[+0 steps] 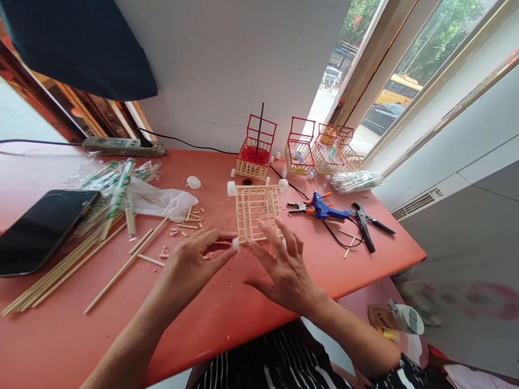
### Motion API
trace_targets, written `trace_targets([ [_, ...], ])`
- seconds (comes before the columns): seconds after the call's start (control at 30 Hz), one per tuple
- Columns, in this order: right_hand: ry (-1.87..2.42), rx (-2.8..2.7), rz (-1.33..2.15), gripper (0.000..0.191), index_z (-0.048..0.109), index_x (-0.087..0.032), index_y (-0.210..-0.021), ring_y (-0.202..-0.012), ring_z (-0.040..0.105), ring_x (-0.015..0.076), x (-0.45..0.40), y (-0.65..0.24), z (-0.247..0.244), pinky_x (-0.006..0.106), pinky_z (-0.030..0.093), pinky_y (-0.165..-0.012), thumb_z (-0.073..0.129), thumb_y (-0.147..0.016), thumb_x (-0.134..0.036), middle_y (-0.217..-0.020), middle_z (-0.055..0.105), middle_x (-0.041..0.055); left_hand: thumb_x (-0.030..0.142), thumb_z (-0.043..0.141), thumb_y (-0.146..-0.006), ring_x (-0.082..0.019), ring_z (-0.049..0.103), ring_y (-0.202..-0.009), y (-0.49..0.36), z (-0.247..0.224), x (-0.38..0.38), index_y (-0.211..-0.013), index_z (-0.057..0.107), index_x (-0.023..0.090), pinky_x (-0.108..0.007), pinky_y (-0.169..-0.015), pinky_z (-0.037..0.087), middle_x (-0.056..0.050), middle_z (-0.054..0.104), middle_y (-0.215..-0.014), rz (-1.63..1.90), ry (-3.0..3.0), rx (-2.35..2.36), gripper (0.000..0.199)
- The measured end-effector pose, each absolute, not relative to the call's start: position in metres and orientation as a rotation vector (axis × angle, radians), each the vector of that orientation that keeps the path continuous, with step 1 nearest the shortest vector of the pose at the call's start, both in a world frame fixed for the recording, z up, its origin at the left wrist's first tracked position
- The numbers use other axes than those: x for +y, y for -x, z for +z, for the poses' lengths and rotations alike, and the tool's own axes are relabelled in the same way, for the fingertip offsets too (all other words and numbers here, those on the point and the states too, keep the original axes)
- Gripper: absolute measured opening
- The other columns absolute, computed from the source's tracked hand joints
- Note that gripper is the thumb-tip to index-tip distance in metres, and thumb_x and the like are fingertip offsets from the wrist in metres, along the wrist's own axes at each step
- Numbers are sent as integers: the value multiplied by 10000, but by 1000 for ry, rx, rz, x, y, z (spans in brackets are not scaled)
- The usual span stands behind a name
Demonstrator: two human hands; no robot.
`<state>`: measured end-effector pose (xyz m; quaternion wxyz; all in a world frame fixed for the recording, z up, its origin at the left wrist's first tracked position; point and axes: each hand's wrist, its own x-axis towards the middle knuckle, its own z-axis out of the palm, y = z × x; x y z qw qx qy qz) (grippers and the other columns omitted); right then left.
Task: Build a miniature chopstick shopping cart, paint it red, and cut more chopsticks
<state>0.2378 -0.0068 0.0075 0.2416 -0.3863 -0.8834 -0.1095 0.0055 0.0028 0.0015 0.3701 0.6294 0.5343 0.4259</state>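
Observation:
A small cart frame of pale wooden sticks [256,208] lies on the red table, with white wheels at its corners. My left hand [198,256] pinches the white wheel [235,243] at the frame's near left corner between thumb and fingers. Over the frame's near right part, my right hand [286,265] is spread, its fingertips resting on or just above the sticks. Its fingers hide the near right corner. A white wheel [231,188] sits at the far left corner and another [283,185] at the far right.
Several red-rimmed stick carts [254,154] stand along the back. On the right lie a blue glue gun [328,209] and black-handled pliers [365,227]. A phone [44,229], long sticks [73,259] and a white bag [166,201] are on the left, near a power strip [117,145].

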Motion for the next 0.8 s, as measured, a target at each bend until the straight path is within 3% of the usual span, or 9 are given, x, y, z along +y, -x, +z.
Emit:
trace_targets([
  [0.3,1065,-2429,-325,581,652,-252,-1428,-1583,233,351,-4,-237,7,519,281,-1242,619,-973,-612,-1625,470,123,492,727,-868,-285,761,-968,-7,3,3,-1066,785,233,-395,-839,642,-89,781,-1087,1094,-1609,1360,331],
  [0.6,1145,-2361,-322,621,601,-185,-1458,-1580,226,387,-10,-256,3,557,304,-1219,625,-980,-582,-1619,454,182,453,732,-866,-277,766,-981,-5,0,2,-1101,777,237,-365,-797,640,-84,775,-1103,1079,-1596,1382,323],
  [0.8,1146,-2359,-335,590,618,-181,-1427,-1589,215,385,-8,-256,1,553,301,-1228,633,-980,-565,-1626,453,174,437,732,-873,-261,758,-1002,-4,-3,3,-1117,771,245,-374,-863,630,-68,764,-1127,1072,-1596,1374,312],
])
